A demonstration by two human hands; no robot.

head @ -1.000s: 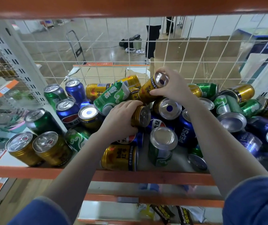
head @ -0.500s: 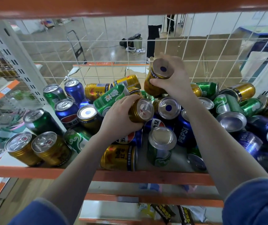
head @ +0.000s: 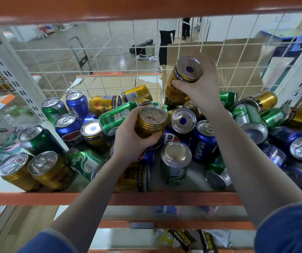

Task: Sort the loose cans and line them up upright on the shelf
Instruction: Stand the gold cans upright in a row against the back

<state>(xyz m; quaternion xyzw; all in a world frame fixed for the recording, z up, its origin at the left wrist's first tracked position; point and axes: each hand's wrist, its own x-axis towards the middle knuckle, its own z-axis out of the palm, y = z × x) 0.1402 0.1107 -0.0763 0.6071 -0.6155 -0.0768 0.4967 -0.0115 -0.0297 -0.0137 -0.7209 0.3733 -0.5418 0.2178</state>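
Both hands are loaded: the left hand (head: 131, 137) is wrapped round a gold can (head: 151, 122), pull-tab top facing the camera, lifted just above the middle of the heap. The right hand (head: 203, 88) clutches a second gold can (head: 182, 78) higher up, near the wire mesh back (head: 110, 70), its bottom turned towards us and its body tilted.

There is only the head view to go by, and it looks down into the shelf (head: 110, 198) over the orange front rail. At the left end, progress: two gold cans (head: 35, 170) stand upright side by side at the front, with a green can (head: 36, 139) and several blue Pepsi cans (head: 68, 126) upright behind them, grouped roughly by colour.

Everything from the centre to the right is a jumble (head: 247, 136) of green, blue and gold cans lying on their sides, stacked over one another, some bottom-up.

My read: an early stage. A handful is sorted, the bulk remains, and these two gold ones look bound for the gold pair on the left.
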